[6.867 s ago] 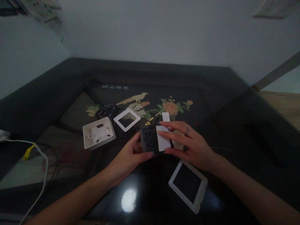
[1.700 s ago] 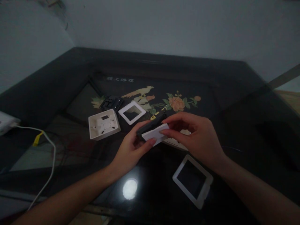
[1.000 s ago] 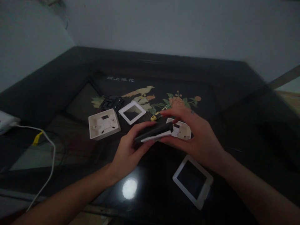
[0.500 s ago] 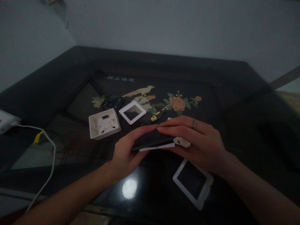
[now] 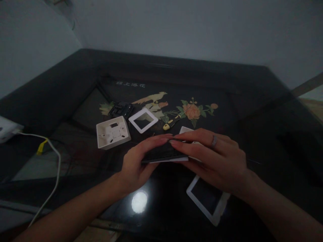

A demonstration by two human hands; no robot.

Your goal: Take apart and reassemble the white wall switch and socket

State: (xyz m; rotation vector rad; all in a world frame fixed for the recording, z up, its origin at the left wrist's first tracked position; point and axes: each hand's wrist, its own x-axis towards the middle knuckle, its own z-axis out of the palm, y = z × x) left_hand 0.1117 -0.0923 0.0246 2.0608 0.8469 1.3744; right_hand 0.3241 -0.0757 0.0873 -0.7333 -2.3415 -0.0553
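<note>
A dark, glossy desk (image 5: 239,101) fills most of the view, its far edge near a plain grey wall (image 5: 176,30). Another wall (image 5: 27,43), pale and slightly greenish, rises on the left and meets the grey one at a corner. The desktop carries a picture of a long-tailed bird (image 5: 151,97) and pink flowers (image 5: 191,111), with pale characters (image 5: 130,84) above. The light is dim; a round, bright reflection (image 5: 139,202) glows on the near surface. Light brown floor (image 5: 314,107) shows at the far right.

Both hands (image 5: 136,163) (image 5: 217,156) clasp a black module (image 5: 161,152).
</note>
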